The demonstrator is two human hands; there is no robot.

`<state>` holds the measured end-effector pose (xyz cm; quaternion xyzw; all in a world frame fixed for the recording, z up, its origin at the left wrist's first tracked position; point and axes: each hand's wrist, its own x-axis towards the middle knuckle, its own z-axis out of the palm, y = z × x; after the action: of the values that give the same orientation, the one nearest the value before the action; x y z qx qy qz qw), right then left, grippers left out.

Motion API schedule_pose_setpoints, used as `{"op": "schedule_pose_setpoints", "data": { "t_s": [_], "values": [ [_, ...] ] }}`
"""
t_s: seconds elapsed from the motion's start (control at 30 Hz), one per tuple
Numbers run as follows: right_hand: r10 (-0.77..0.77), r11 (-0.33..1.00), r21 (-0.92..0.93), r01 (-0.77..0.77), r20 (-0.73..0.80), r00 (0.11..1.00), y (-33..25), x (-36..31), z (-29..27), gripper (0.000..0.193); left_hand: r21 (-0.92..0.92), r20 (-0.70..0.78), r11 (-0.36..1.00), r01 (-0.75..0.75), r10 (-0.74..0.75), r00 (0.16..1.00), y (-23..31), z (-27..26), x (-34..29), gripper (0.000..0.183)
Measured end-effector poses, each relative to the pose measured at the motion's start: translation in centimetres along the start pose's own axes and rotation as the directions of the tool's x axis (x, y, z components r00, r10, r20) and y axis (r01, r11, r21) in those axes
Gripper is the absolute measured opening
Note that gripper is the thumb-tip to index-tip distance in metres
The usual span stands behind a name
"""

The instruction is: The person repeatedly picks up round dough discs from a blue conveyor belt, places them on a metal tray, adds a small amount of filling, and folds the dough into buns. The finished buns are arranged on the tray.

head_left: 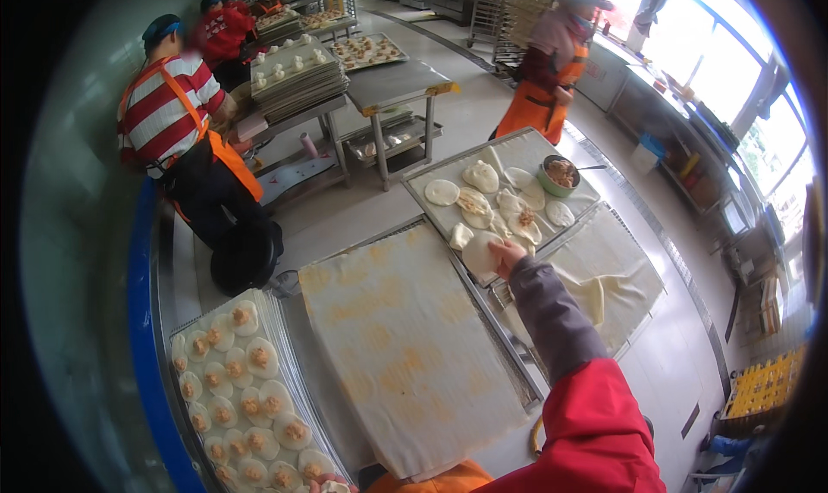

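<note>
Right hand [507, 256] pinches the edge of a flat dough circle [478, 256] at the near side of the far tray [459, 163]. Left hand [324, 484] is mostly cut off, beside filled dough rounds [293, 431]; I cannot tell its grip.

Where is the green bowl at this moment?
In the head view, the green bowl is upper right of centre, on the dough tray, beyond the right hand.

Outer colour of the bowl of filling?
The bowl is green outside; it shows best in the head view.
</note>
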<state>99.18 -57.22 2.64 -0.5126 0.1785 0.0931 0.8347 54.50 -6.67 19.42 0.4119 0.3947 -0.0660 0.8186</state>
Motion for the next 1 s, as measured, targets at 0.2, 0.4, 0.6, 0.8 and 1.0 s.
{"op": "schedule_pose_setpoints", "data": {
  "t_s": [0.2, 0.4, 0.6, 0.8, 1.0],
  "values": [
    [-0.471, 0.747, -0.532, 0.399, 0.000, 0.882, 0.1, 12.9, 2.4, 0.032, -0.220, 0.117, 0.955, 0.197, -0.175, 0.978, 0.7, 1.9, 2.5, 0.036],
    [-0.670, 0.560, -0.561, 0.610, 0.127, 0.732, 2.8, 1.1, 12.4, 0.033, -0.241, 0.129, 0.950, 0.197, -0.170, 0.977, 1.0, 5.7, 4.1, 0.037],
    [0.116, 0.620, -0.466, 0.631, 0.850, 0.514, 7.5, -26.6, 27.2, 0.024, -0.177, 0.301, 0.972, 0.153, -0.095, 0.949, 2.9, 9.3, 6.4, 0.041],
    [0.051, 0.451, -0.459, 0.765, 0.870, 0.491, 9.1, -32.5, 33.4, 0.026, -0.190, 0.376, 0.975, 0.117, -0.038, 0.926, 3.8, 5.2, 5.0, 0.036],
    [0.087, 0.182, -0.329, 0.927, 0.944, 0.318, 12.7, -36.2, 36.2, 0.021, 0.143, 0.416, 0.960, -0.241, 0.163, 0.894, 2.2, -0.8, 5.1, 0.040]
  ]
}}
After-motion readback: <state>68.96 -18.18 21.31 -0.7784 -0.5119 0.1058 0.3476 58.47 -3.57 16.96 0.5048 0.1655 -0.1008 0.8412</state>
